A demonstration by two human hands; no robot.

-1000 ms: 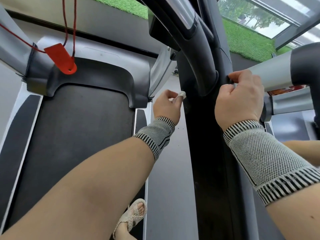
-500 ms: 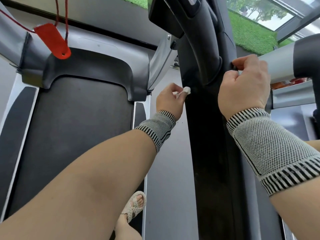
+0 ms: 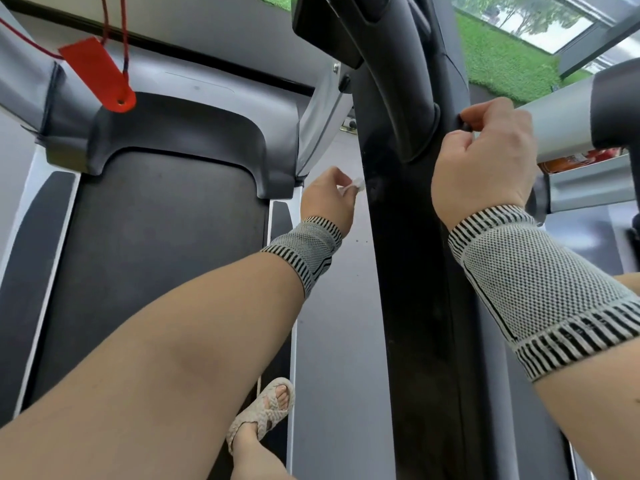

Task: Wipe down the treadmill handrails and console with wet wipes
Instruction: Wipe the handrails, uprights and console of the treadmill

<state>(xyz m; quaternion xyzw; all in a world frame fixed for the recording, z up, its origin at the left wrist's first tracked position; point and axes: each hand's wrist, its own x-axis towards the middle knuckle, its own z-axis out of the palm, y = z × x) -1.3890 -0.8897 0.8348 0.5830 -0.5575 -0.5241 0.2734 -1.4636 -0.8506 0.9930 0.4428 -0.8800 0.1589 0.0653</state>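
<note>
My left fingers (image 3: 341,180) pinch one small wad of white wet wipe (image 3: 356,184) against the black upright (image 3: 412,271) of the treadmill; the left hand (image 3: 327,202) sits just below. My right hand (image 3: 485,161) curls round the upright's far edge, beside the grey handrail (image 3: 561,119). I count two striped wristbands, one red safety tag (image 3: 98,74), one sandalled foot (image 3: 265,410). No writing readable.

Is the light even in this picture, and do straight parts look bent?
Head view: daylight from the window overexposes the top right, while the black upright post stays dark with little detail; the wide lens bows the treadmill belt edges; the wipe is small and slightly soft.
</note>
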